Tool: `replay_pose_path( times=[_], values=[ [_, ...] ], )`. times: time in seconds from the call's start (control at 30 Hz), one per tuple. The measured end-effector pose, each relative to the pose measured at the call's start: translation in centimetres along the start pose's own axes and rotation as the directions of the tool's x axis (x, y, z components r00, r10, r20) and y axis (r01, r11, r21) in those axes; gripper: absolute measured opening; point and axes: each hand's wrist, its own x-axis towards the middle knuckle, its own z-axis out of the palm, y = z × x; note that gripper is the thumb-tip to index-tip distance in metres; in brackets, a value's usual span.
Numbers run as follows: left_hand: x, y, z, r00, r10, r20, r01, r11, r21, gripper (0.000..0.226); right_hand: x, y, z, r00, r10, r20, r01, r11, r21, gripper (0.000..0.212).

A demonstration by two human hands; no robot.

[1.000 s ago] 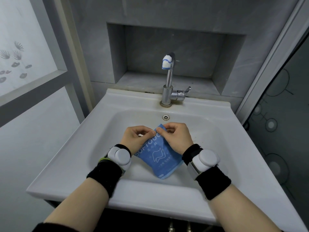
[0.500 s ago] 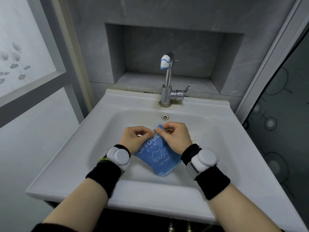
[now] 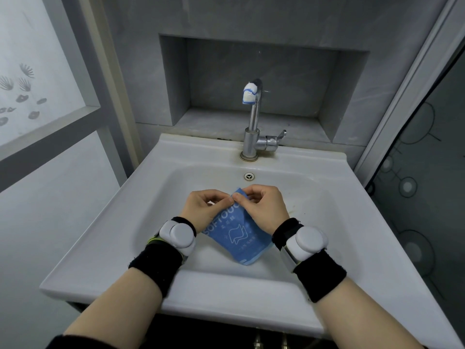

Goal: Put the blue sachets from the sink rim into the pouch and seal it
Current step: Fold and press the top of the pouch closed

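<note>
The room has a grey wall (image 3: 264, 21) with a deep shelf space (image 3: 264, 79) cut into it. On the left is a cloudy window (image 3: 30, 71) with small leaf shapes. On the right is a dark glass door (image 3: 422, 185) with circles on it. A big white sink (image 3: 105, 248) fills the middle. A shiny tap (image 3: 253, 127) stands at its back, with a white and blue wrap on the spout.

The blue pouch (image 3: 239, 235) is held over the bowl of the sink, tilted, with white letters on the front. The left hand (image 3: 201, 210) and the right hand (image 3: 266, 210) both pinch its top edge, fingertips close together. Each wrist has a black band and a round white gadget (image 3: 180, 236).

Fingers cover the pouch's top edge, so I cannot tell if it is sealed. What is inside cannot be seen. The letters are partly hidden.
</note>
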Motion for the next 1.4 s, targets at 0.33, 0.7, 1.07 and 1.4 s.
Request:
replay_pose_path(
  times=[0.33,0.7,1.07,1.4],
  values=[
    [0.2,-0.1,0.3,0.998,-0.051,-0.027,0.050,0.999,-0.019,0.008,0.2,0.5,0.0,0.992,0.002,-0.128,-0.004,1.000,-0.013,0.006],
    [0.2,-0.4,0.3,1.000,-0.013,-0.026,0.013,1.000,-0.014,0.008,0.4,0.3,-0.3,0.997,0.072,0.028,-0.073,0.997,0.033,0.013],
    [0.4,-0.1,-0.2,0.998,-0.047,-0.035,0.042,0.989,-0.139,0.014,0.7,0.4,-0.8,0.994,0.105,-0.033,-0.103,0.993,0.055,0.016],
    [0.3,-0.2,-0.2,1.000,-0.013,-0.004,0.012,0.993,-0.117,0.021,0.6,0.5,-1.0,0.980,0.146,0.133,-0.160,0.982,0.097,0.010]
  ],
)
